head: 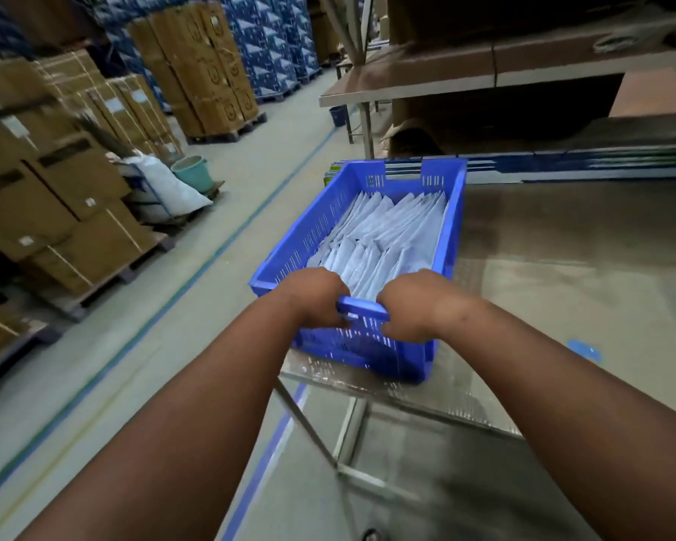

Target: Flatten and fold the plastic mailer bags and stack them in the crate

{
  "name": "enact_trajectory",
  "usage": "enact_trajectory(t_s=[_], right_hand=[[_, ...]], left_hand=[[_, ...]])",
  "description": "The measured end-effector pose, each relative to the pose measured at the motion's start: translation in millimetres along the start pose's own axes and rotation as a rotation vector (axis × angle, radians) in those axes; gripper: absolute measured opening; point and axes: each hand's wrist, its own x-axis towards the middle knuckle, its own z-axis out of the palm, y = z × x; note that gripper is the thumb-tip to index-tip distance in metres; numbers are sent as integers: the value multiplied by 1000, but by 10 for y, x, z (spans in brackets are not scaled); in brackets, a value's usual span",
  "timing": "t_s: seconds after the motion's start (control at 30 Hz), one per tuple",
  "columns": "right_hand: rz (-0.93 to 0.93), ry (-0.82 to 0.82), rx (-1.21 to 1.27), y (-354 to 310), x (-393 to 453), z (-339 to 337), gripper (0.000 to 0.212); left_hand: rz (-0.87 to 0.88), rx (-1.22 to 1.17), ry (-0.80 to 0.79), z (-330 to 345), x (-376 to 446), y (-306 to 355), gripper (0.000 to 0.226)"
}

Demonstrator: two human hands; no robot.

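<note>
A blue plastic crate (317,224) sits at the left end of a metal table (586,275), its near corner over the table's edge. Inside it lie several folded white mailer bags (391,232), stacked in overlapping rows. My left hand (313,296) grips the crate's near rim from the left of the handle opening. My right hand (416,304) grips the same rim from the right. Both sets of fingers curl over the rim and are partly hidden inside the crate.
Stacked cardboard cartons on pallets (55,197) line the left side of the aisle. A white sack (164,187) and a green bucket (194,171) stand by them. A shelf rack (484,72) rises behind the table. A small blue scrap (584,350) lies on the tabletop.
</note>
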Motion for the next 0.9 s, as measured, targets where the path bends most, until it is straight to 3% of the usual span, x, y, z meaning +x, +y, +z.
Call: enact_trajectory(t_s=[0.53, 0.67, 0.73, 0.8, 0.9], right_hand=[[123, -13, -16, -327, -435, 16, 25], [163, 15, 9, -336, -432, 76, 30], [134, 155, 152, -355, -529, 71, 30], [167, 347, 288, -364, -664, 94, 27], [413, 526, 141, -265, -854, 292, 55]], left_hand=[[63, -49, 79, 205, -374, 131, 32], [96, -93, 136, 222, -451, 146, 44], [130, -168, 246, 273, -498, 166, 52], [219, -247, 476, 319, -544, 306, 57], [245, -173, 711, 250, -543, 743, 83]])
